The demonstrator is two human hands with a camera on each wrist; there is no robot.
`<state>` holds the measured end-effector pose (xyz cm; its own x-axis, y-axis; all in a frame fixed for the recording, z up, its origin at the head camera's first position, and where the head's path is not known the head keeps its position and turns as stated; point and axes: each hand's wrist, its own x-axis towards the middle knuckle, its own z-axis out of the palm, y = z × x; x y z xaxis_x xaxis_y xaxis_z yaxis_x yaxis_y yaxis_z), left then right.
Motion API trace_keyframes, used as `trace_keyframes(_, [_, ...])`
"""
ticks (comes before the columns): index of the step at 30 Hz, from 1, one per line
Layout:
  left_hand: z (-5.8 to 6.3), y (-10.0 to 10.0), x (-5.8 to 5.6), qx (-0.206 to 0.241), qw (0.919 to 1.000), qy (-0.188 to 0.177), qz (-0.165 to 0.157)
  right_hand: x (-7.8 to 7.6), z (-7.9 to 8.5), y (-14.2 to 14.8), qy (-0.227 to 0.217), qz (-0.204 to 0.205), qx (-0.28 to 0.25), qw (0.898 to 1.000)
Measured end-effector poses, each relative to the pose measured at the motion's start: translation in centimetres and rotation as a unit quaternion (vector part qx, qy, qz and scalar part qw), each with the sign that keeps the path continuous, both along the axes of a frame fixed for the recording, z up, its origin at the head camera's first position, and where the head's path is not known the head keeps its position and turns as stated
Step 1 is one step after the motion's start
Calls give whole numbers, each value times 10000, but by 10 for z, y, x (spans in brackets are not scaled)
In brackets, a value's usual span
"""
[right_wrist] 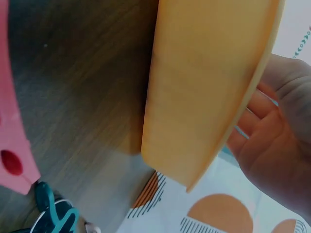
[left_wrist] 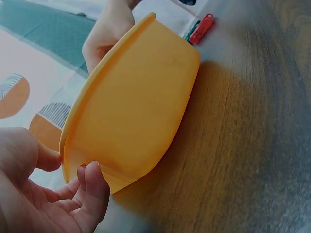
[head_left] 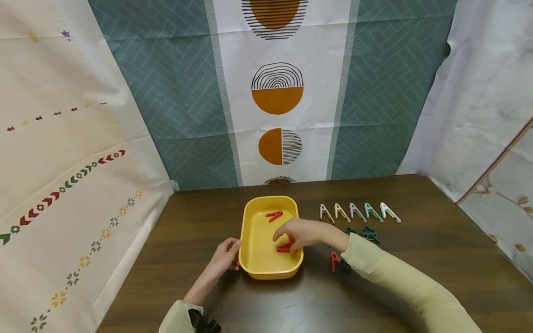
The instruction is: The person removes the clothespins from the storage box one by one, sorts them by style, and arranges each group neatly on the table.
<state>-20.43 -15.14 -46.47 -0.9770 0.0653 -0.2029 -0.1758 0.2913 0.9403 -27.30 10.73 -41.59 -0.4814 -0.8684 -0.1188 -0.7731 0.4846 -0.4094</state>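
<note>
A yellow plastic basin (head_left: 271,276) stands on the table. My left hand (head_left: 226,254) pinches its left rim, the thumb at the edge and the fingers against the outer wall, as the left wrist view (left_wrist: 53,189) also shows. My right hand (head_left: 301,231) reaches over the right rim into the basin, fingers pointing down around red clothespins (head_left: 284,249) on the basin's floor. In the right wrist view the basin wall hides its fingertips, so I cannot tell whether it grips one. Another red clothespin (head_left: 274,215) lies farther back in the basin.
At the back right, a row of pale, yellow and green clothespins (head_left: 372,212) lies spread open in A shapes. Dark green round clips (head_left: 368,233) lie in front of them. A red clothespin (head_left: 335,262) is on the table beside my right sleeve. Patterned cloths hang behind the table (head_left: 200,208).
</note>
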Motion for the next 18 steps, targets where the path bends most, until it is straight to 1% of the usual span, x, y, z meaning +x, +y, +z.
trace_keyframes(5, [-1, -1, -1, -34, 10000, -25, -52, -2, -4, -6, 115, 194, 242, 9995])
trace_keyframes(8, [-1, -1, -1, -8, 10000, -28, -61, -2, -7, -9, 254, 201, 371, 9988])
trace_keyframes(13, [0, 0, -2, 64, 9999, -53, 89, 0, -14, -16, 565, -3, 636, 9964])
trace_keyframes(18, [1, 0, -2, 107, 9997, -57, 229, 2, -19, -25, 746, -367, 646, 9944])
